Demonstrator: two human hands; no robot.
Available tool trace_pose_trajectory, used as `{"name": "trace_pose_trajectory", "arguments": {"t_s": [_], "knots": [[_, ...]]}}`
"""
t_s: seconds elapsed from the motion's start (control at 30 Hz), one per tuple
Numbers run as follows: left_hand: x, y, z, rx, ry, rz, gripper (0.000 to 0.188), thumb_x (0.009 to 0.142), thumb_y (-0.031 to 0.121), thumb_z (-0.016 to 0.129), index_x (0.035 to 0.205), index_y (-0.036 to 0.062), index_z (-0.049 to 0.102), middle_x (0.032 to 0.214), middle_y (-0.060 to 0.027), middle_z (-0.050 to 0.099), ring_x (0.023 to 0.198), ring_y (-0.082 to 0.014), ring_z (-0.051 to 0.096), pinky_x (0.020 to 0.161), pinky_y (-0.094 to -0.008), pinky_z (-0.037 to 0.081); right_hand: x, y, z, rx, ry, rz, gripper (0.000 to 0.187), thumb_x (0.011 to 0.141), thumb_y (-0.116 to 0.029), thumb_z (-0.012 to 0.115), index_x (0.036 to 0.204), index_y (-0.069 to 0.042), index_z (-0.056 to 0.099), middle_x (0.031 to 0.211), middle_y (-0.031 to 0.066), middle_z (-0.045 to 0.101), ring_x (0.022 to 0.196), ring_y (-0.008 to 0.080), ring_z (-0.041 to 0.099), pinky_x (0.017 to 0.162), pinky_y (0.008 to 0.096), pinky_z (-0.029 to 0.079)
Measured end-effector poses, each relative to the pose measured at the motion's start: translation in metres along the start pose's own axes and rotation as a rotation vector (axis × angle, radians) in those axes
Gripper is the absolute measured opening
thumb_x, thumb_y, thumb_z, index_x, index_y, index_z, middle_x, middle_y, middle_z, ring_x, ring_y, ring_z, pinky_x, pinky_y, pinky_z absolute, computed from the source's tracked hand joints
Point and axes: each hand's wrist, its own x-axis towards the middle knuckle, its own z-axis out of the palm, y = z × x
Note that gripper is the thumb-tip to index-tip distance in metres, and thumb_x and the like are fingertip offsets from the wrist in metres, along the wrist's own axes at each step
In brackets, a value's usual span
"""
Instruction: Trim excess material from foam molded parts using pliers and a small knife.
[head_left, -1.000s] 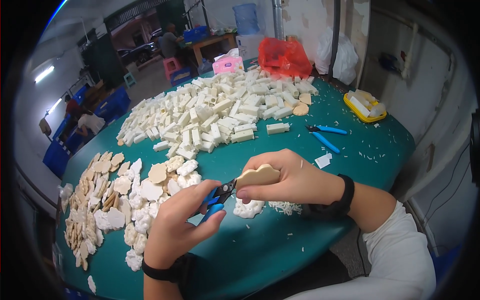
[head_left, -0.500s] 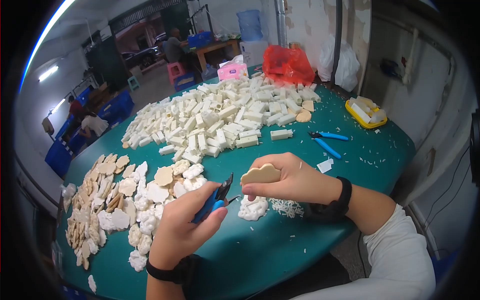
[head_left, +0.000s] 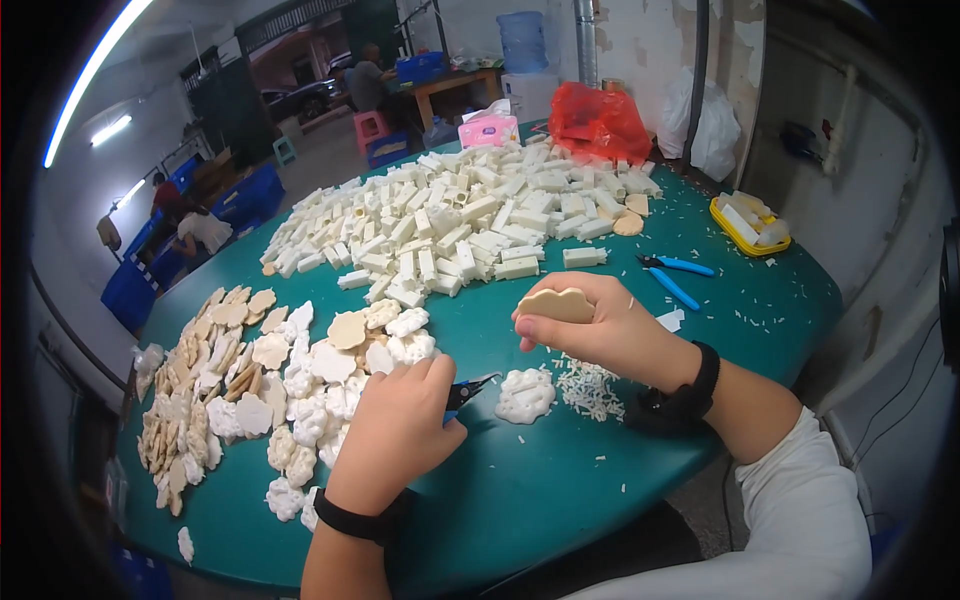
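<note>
My left hand (head_left: 400,430) is closed, back upward, around blue-handled side cutters (head_left: 478,388); their dark jaws point right and the handles are mostly hidden by the hand. Between the thumb and fingers of my right hand (head_left: 615,330) is a beige cloud-shaped piece (head_left: 556,306), its flat face showing. The cutters and this piece are apart. Below it on the table lies a white, bumpy cloud-shaped piece (head_left: 525,396), beside a small heap of white clippings (head_left: 590,390).
Many beige and white cloud-shaped pieces (head_left: 270,350) lie at left. A large pile of cream rectangular tubes (head_left: 440,220) covers the far table (head_left: 480,520). Other blue-handled cutters (head_left: 672,280), a yellow tray (head_left: 748,232), a red bag (head_left: 598,120) and a pink tissue pack (head_left: 488,130) are farther back.
My left hand has turned over, so the cutters' jaws now point right instead of upward. The right hand has moved slightly away and upward with the beige piece. The view has shifted a little.
</note>
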Motion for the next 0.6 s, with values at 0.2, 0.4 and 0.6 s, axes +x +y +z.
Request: {"name": "trace_pose_trajectory", "arguments": {"t_s": [0.2,0.4,0.6], "knots": [[0.001,-0.022,0.006,0.000,-0.050,0.060,0.037,0.072,0.012,0.074,0.103,0.0038,0.055,0.087,-0.0165,0.066,0.082,-0.0385,0.065,0.070,-0.0456,0.052,0.000,0.001,0.001,-0.020,0.013,-0.058,0.029,0.099,-0.033,0.068,0.110,-0.006,0.066,0.094,0.0008,0.070,0.076,0.0048,0.059,0.065,0.0214,0.048],[0.003,-0.030,0.009,-0.032,-0.074,0.047,0.037,0.074,0.012,0.074,0.106,0.0056,0.056,0.088,-0.0161,0.069,0.082,-0.0370,0.067,0.072,-0.0442,0.053,0.001,0.002,0.002,0.009,0.030,-0.047,0.031,0.099,-0.036,0.068,0.110,-0.007,0.065,0.094,-0.0003,0.069,0.074,0.0027,0.055,0.061,0.0194,0.045],[0.003,-0.026,0.002,-0.128,-0.006,-0.006,0.036,0.073,0.013,0.074,0.104,0.0045,0.057,0.081,-0.0174,0.067,0.079,-0.0387,0.066,0.069,-0.0460,0.052,0.005,0.012,0.003,-0.104,0.144,-0.078,0.027,0.092,-0.023,0.077,0.110,-0.007,0.066,0.101,0.0007,0.068,0.089,0.0070,0.061,0.077,0.0240,0.051]]}}
